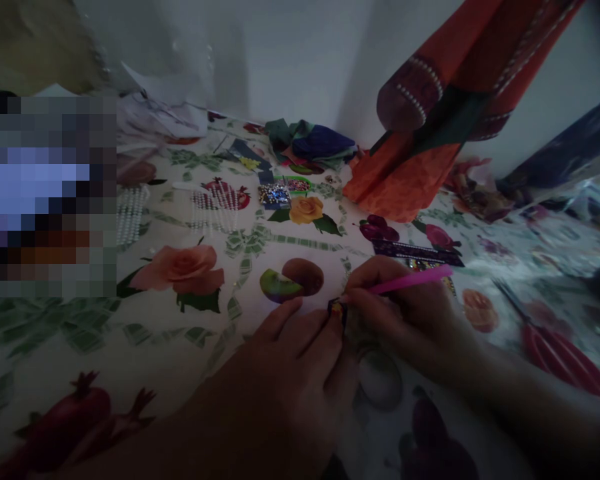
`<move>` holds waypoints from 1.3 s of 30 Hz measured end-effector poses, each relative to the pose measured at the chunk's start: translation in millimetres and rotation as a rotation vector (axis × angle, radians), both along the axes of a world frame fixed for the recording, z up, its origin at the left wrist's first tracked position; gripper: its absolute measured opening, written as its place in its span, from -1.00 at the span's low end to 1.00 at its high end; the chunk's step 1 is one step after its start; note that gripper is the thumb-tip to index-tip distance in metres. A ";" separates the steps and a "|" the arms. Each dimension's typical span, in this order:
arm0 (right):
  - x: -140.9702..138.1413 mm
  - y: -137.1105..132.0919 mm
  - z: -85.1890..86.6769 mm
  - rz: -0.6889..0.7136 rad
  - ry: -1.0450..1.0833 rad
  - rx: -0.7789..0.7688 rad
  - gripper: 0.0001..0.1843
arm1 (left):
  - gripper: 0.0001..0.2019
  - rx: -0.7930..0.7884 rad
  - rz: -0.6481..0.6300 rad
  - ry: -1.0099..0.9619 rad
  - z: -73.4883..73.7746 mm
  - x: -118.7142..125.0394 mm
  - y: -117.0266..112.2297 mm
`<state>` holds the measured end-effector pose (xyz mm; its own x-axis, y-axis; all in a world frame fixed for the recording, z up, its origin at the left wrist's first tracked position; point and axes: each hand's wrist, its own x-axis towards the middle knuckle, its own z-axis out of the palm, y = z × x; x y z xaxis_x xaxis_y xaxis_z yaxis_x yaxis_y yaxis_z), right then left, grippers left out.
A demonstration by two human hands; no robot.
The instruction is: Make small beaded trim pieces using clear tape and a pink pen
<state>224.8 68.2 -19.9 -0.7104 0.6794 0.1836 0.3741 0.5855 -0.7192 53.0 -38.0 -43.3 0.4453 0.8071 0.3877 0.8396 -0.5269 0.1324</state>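
Observation:
A slim pink stick, like a pen, (pixel 413 279) is pinched in my right hand (pixel 405 313). Its working end is hidden by the fingertips, close to a small dark piece with a yellow pattern (pixel 337 309). My left hand (pixel 305 367) presses this piece against the table with bent fingertips; the thumb is out of sight. Just beyond my right hand lies a dark fabric strip with rows of shiny stones (pixel 417 253). Farther off are a heap of silvery rhinestones (pixel 274 195) and a green-rimmed dish of small beads (pixel 300 184).
A fruit-and-flower tablecloth (pixel 145 353) covers the table. Scissors with red handles (pixel 563 353) lie at the right. Strings of white beads (pixel 215 208) are at the left. An orange garment with beaded trim (pixel 405 180) stands at the back right, near bunched blue-green cloth (pixel 315 141).

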 end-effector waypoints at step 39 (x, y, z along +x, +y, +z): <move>0.9 1.4 -2.9 -0.023 -0.008 0.017 -0.91 | -0.60 -0.027 -0.039 0.058 5.4 -3.0 -0.7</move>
